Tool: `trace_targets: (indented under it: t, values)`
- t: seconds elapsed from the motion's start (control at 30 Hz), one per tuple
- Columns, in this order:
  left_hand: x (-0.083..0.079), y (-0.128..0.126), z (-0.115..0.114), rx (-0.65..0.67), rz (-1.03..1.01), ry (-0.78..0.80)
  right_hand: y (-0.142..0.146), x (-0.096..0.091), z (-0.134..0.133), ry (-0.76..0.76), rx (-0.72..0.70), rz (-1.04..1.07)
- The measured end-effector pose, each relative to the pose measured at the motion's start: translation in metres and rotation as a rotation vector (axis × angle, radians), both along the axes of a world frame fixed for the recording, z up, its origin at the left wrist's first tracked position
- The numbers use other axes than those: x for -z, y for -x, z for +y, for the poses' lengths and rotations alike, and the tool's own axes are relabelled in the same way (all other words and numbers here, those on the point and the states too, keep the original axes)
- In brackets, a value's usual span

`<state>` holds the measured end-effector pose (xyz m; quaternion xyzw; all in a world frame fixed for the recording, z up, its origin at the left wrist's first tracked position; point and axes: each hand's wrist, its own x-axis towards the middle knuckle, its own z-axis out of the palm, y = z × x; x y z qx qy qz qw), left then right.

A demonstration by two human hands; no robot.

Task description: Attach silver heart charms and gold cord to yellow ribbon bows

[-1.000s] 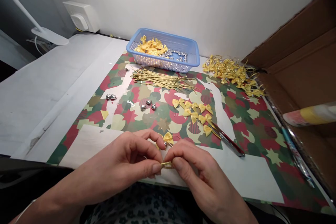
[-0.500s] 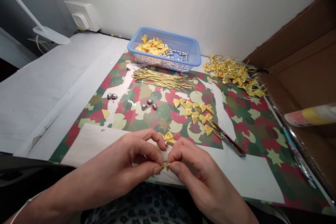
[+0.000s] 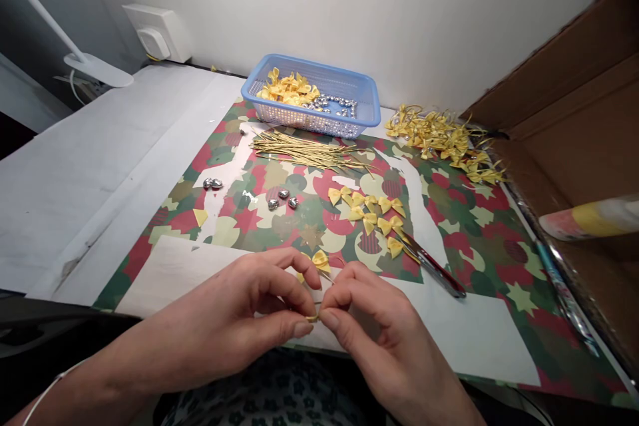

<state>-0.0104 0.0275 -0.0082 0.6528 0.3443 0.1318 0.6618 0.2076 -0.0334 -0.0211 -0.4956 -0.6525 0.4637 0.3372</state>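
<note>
My left hand [image 3: 239, 309] and my right hand [image 3: 372, 319] meet at the near edge of the table, both pinched on one small piece: a yellow ribbon bow [image 3: 320, 259] on a thin gold wire tie [image 3: 312, 317]. The bow sticks up between my index fingers; the wire's ends are pressed between my thumbs and fingertips. A loose group of yellow bows [image 3: 372, 210] lies just beyond my right hand. Small silver heart beads [image 3: 282, 198] lie beyond my left hand.
A blue basket [image 3: 367, 96] with bows and silver beads stands at the back. In front of it lies a bundle of gold wire ties [image 3: 304, 150]. Finished bows [image 3: 444, 140] are heaped at back right. Tweezers [image 3: 434, 269] lie by my right hand. A cardboard box [image 3: 589, 113] stands right.
My fingers have shifted slightly on the wire, and the bow has tipped a little higher between my index fingers. Everything on the table stays put.
</note>
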Motion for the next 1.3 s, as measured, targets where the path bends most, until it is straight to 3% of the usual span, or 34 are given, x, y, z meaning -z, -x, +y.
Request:
trace_targets:
  t: [0.13,0.23,0.37,0.47,0.67,0.9,1.13,1.3]
  values:
    - [0.003,0.002,-0.001,-0.03,-0.05,0.078,-0.002,0.003,-0.001,0.051,0.041,0.029]
    - [0.007,0.004,-0.002,-0.111,-0.069,0.051,-0.003,0.004,-0.001,0.043,0.067,0.0]
    - [0.012,0.001,0.004,-0.246,0.004,-0.239,-0.005,0.004,0.001,0.034,0.073,-0.005]
    - [0.017,-0.006,0.01,-0.261,0.127,-0.48,-0.007,0.005,0.001,0.047,0.073,0.008]
    - [0.028,-0.018,0.012,-0.187,0.23,-0.633,-0.01,0.003,0.0,0.02,0.063,0.032]
    - [0.03,-0.018,0.01,-0.179,0.187,-0.618,-0.014,0.006,-0.001,0.052,0.102,0.032]
    - [0.021,-0.019,0.011,-0.308,0.043,-0.338,-0.016,0.005,-0.007,0.028,0.098,-0.123]
    - [0.013,-0.025,0.009,-0.27,-0.095,-0.252,-0.011,0.001,-0.006,-0.034,0.09,-0.103]
